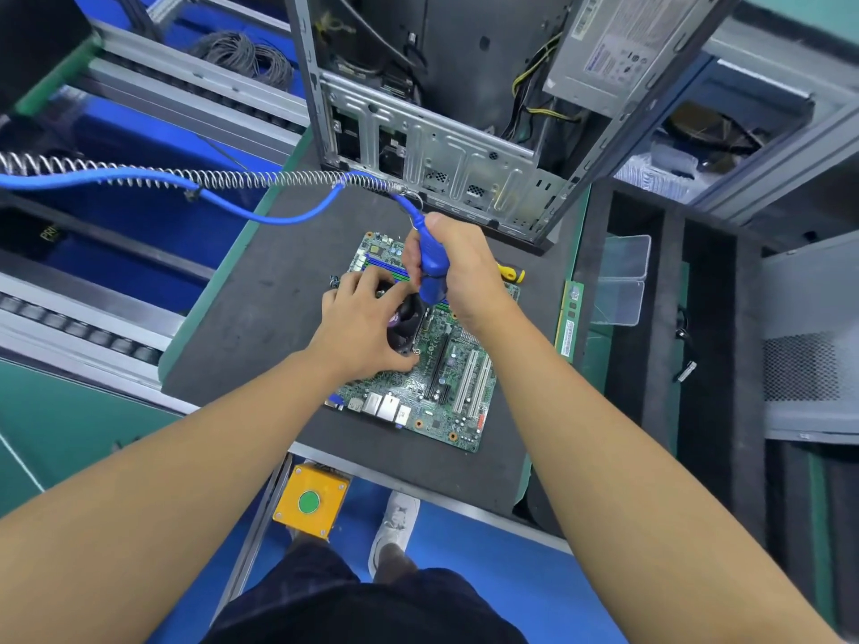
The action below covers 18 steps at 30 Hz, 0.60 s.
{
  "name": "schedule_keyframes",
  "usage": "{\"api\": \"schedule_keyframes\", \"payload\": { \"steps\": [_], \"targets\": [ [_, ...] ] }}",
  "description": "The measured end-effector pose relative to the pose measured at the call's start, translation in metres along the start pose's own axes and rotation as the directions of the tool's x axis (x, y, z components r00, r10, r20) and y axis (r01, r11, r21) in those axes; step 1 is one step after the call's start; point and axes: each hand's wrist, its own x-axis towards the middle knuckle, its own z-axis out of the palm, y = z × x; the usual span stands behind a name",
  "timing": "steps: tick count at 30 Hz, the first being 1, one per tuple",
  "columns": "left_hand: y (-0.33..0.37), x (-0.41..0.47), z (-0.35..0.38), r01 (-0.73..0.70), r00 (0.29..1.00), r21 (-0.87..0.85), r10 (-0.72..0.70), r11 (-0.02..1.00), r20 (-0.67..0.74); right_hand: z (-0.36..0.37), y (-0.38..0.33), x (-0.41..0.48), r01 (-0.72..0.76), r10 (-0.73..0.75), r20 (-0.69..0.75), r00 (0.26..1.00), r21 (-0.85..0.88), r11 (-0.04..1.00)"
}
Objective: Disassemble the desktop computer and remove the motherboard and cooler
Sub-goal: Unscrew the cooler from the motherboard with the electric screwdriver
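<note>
From the head view, the motherboard (434, 392) lies flat on the black mat (251, 327), right of the mat's middle and turned at a slight angle. The black cooler (405, 323) sits on the board's left half.

My left hand (365, 330) lies over the cooler, fingers bent round its far side and thumb tucked against its near corner, so it has the fan in a loose hold. My right hand (460, 267) is wrapped tight round the blue electric screwdriver (430, 274), which points down at the cooler's right edge. I cannot see its tip behind the tool body. Its blue cable (279, 218) and a coiled spring line (232, 178) run off to the left above the mat.

For room, there is a wide bare stretch of mat left of the board and a narrower strip between the board's near edge and the mat's near edge. The far side is tight: the open computer case (446, 160) stands upright at the mat's far edge, just beyond the board, with the power supply (604, 44) in its upper right. A yellow-handled screwdriver (511, 273) lies just beside the board's far right corner. A memory stick (569, 320) lies along the mat's right edge, near the board, and a clear plastic box (623, 281) sits just past it. Below the near edge hangs a yellow button box (309, 499).
</note>
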Motion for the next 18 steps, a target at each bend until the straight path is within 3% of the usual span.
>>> {"api": "schedule_keyframes", "payload": {
  "steps": [8,18],
  "targets": [
    [-0.009,0.003,-0.007,-0.062,0.987,0.049,0.054,0.997,0.154,-0.001,-0.006,-0.003,0.037,-0.037,-0.007,0.999,0.114,0.993],
    [-0.006,0.002,-0.008,-0.034,0.985,0.023,0.03,0.999,0.168,0.006,0.025,-0.034,-0.011,0.019,-0.04,0.999,0.172,0.985]
  ]
}}
